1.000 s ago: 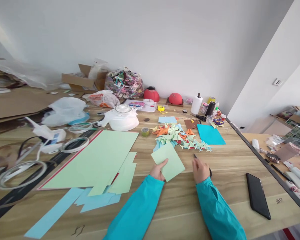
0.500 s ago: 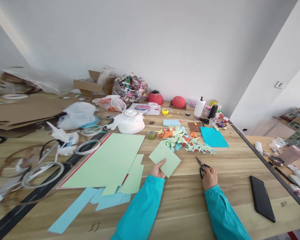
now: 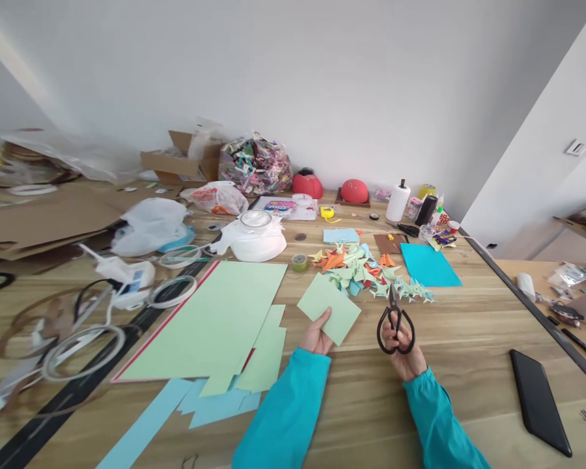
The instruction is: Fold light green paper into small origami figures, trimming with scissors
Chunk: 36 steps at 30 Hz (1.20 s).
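Note:
A square of light green paper [image 3: 333,306] is pinched in my left hand [image 3: 316,333], thumb on top, held in front of a pile of folded paper stars and cranes [image 3: 356,268]. In my right hand [image 3: 407,358] is a pair of black-handled scissors [image 3: 394,322], raised above the table with the blades pointing away from me. Left of my hands lies a large sheet of light green paper [image 3: 209,319] with smaller green offcuts [image 3: 268,355] at its edge. Blue paper strips [image 3: 149,423] stick out below it.
A bright blue sheet [image 3: 430,264] lies beyond the pile, and a black phone [image 3: 540,400] at the right. Tape rolls [image 3: 299,262], a white plastic bundle [image 3: 258,244], cables [image 3: 85,348] and bags [image 3: 151,225] crowd the left and back. A white bottle [image 3: 397,203] stands near the wall.
My right hand has lifted the scissors off the table and turned them so the blades point away. My left hand still holds the green square. The view has shifted slightly.

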Tool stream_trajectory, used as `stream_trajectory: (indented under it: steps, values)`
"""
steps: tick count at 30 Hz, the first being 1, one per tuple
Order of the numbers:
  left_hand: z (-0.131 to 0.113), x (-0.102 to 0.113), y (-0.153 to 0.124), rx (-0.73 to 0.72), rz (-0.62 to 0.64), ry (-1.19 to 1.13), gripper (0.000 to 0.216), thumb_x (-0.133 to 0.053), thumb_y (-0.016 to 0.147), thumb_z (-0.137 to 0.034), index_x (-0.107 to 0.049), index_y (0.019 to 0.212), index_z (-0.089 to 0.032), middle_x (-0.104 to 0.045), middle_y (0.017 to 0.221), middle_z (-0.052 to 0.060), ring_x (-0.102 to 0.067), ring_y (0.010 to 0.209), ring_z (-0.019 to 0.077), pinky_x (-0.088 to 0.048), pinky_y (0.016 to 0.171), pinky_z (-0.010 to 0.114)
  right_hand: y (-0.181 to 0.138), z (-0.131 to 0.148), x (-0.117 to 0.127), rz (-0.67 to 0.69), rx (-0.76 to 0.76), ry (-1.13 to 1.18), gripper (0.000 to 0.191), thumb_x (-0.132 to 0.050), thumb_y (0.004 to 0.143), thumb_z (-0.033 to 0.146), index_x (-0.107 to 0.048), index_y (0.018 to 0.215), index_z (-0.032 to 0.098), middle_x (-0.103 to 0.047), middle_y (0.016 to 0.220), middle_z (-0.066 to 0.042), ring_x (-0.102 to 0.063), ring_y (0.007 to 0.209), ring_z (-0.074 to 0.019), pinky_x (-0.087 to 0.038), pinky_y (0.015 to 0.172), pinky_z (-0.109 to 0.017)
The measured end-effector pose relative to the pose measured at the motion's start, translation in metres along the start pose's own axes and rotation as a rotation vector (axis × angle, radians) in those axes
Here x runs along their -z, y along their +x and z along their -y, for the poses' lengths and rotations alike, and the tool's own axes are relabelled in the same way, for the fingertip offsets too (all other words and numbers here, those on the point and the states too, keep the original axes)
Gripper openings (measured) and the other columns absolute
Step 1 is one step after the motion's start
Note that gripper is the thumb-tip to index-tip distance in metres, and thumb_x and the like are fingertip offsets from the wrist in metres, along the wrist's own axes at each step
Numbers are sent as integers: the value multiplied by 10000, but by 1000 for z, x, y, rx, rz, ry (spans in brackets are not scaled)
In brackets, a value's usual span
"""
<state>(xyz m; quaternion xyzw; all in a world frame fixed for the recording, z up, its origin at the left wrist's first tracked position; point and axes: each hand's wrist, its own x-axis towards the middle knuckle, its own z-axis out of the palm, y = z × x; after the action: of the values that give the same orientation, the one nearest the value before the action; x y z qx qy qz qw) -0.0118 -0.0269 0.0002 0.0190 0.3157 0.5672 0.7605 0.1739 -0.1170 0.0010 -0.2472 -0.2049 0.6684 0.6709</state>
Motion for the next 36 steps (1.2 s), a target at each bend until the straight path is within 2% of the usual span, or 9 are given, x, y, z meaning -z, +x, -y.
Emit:
stream_trajectory:
  steps: [2,4,6,10,12,16,25,32,36]
  values:
    - [0,0,0,-15,-2,9,395,-562,795,-42,-549,1173,-158,-721,872,62,-675,858,209,-517,896,357,3,-7,1,160,-174,84,575,-802,577,232,-543,1090,213,-530,670,51,-448,470,-4,-333,363,-60]
    - [0,-1,-1,-28,-24,24,387,-562,798,-48,-550,1172,-147,-718,892,73,-674,862,212,-519,892,357,5,-16,3,274,-285,68,463,-721,691,362,-533,1087,210,-465,531,90,-303,323,6,-229,279,-68]
    - [0,-3,-2,-42,-57,39,380,-562,800,-51,-549,1171,-135,-713,919,87,-674,860,214,-524,881,352,5,-23,1,293,-314,30,439,-468,802,601,-540,1005,218,-410,412,104,-197,243,-8,-172,243,-94]
    - [0,-3,-1,-79,-88,56,388,-586,786,-53,-556,1162,-140,-701,968,97,-673,865,212,-535,859,335,1,-27,-10,218,-252,-100,707,-247,705,805,-507,978,206,-471,394,55,-298,243,-64,-244,263,-156]
    - [1,-2,0,-84,-92,60,376,-593,783,-57,-568,1147,-145,-703,962,92,-676,855,209,-538,851,330,-2,-26,-13,206,-233,-129,738,-245,695,815,-492,1007,193,-523,454,19,-392,306,-96,-323,312,-196]
    - [0,-2,2,-75,-90,70,321,-581,795,-68,-592,1109,-132,-711,927,89,-686,809,199,-543,845,335,-7,-26,-10,308,-359,-221,781,-284,711,793,-427,1161,171,-590,534,-20,-496,371,-134,-394,368,-230]
    - [2,-1,0,-72,-87,140,352,-653,741,-83,-602,1088,-117,-702,951,114,-678,843,231,-551,833,358,-10,-29,-8,330,-455,-274,782,-258,759,754,-397,1254,165,-568,558,-2,-466,365,-108,-401,388,-231]
    - [1,5,1,-37,21,266,411,-721,657,-85,-615,1053,-108,-692,979,132,-655,914,270,-534,862,391,-9,-29,-7,292,-433,-229,670,-413,779,661,-434,1215,152,-550,635,-6,-493,417,-111,-429,412,-250]
    - [-3,5,1,-96,18,321,417,-772,577,-93,-643,972,-107,-702,946,120,-656,904,277,-527,864,410,-9,-27,-9,268,-348,-312,661,-472,797,583,-272,1323,238,-581,672,-5,-534,448,-133,-422,394,-241]
